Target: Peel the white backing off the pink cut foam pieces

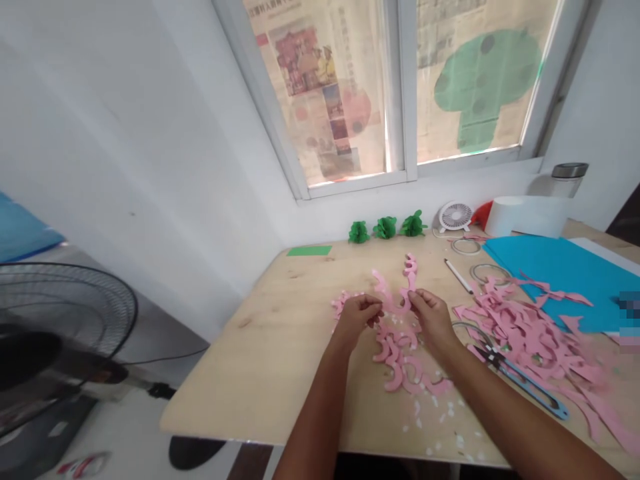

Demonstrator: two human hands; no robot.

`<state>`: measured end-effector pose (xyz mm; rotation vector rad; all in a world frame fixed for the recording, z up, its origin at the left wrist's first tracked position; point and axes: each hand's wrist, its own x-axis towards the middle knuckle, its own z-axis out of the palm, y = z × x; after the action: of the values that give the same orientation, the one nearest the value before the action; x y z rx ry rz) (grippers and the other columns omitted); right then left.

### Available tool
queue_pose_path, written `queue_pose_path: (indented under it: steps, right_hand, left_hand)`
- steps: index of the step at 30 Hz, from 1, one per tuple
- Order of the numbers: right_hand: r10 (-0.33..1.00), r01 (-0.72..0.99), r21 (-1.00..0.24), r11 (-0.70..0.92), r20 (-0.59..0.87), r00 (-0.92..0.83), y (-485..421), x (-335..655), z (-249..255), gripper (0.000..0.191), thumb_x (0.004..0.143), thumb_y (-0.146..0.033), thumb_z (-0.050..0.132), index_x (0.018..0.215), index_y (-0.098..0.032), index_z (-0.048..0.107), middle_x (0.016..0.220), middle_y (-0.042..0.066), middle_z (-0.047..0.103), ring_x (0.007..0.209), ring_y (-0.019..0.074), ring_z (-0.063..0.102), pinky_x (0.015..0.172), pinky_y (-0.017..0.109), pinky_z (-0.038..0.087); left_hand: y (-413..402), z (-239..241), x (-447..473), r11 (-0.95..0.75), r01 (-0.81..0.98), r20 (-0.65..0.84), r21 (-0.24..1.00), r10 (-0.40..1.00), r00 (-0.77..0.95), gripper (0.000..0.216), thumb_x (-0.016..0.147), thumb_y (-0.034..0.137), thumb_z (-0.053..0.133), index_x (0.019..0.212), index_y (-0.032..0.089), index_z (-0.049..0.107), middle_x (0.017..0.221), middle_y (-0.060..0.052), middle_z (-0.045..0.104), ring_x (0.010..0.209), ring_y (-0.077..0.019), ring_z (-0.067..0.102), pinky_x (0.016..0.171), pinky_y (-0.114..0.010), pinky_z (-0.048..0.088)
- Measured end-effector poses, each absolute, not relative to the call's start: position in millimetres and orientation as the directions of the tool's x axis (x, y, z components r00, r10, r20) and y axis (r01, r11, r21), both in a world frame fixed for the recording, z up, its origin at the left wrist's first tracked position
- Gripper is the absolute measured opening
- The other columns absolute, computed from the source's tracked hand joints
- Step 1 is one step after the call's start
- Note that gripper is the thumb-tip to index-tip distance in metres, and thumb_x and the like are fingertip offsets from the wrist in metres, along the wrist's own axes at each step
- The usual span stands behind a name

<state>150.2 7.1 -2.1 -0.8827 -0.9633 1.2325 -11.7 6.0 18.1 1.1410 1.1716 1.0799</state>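
Note:
A curved pink paper strip (pixel 399 309) is pinched at its right end by my right hand (pixel 431 317). Opposite, my left hand (pixel 359 319) has thumb and fingers pressed together close to the strip's left side. Whatever its fingertips hold is too small to make out. Just beyond the right fingertips lies a stack of pink curled pieces (pixel 411 264). Several pink crescent cut-outs (pixel 394 375) are spread below the hands, nearer the table's front. Behind my left hand, partly hidden, is a pile of small pink pieces (pixel 340 303).
Pink scraps (pixel 530 327) and blue-handled scissors (pixel 535 388) lie right, near blue sheets (pixel 530 257), a pen (pixel 459 276) and tape rings (pixel 490 273). Green paper shapes (pixel 385 227) and a small white fan (pixel 455 217) line the wall. A black floor fan (pixel 65 320) stands left.

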Motion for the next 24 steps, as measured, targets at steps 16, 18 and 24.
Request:
queue_pose_path:
  steps: [16,18,24]
  right_hand:
    - [1.000,-0.315,-0.949,-0.006,-0.010,0.011,13,150,-14,0.030,0.066,-0.045,0.064,0.057,-0.017,0.055,0.049,-0.004,0.044,0.044,0.0087,0.035,0.043,0.023,0.025]
    - [1.000,-0.354,-0.935,-0.015,-0.005,-0.029,12,149,-10,0.029,0.065,-0.044,0.065,0.059,-0.017,0.056,0.051,-0.004,0.046,0.046,0.0088,0.036,0.044,0.023,0.027]
    - [0.993,-0.407,-0.913,-0.023,0.028,-0.118,8,146,-4,0.030,0.060,-0.044,0.070,0.060,-0.018,0.056,0.055,-0.003,0.049,0.052,0.0103,0.041,0.050,0.023,0.031]
  left_hand:
    - [9,13,-10,0.111,-0.285,-0.067,0.952,0.985,0.160,0.025,0.057,0.031,0.072,0.065,0.013,0.057,0.054,0.002,0.052,0.048,-0.0069,0.048,0.048,-0.020,0.036]
    - [10,10,-12,0.109,-0.278,-0.066,0.954,0.985,0.158,0.025,0.058,0.032,0.071,0.065,0.013,0.057,0.054,0.002,0.053,0.049,-0.0068,0.048,0.048,-0.020,0.036]
    - [15,5,-11,0.106,-0.158,-0.093,0.982,0.992,0.086,0.027,0.056,0.035,0.071,0.062,0.012,0.058,0.053,0.000,0.055,0.046,-0.0065,0.045,0.045,-0.019,0.032]
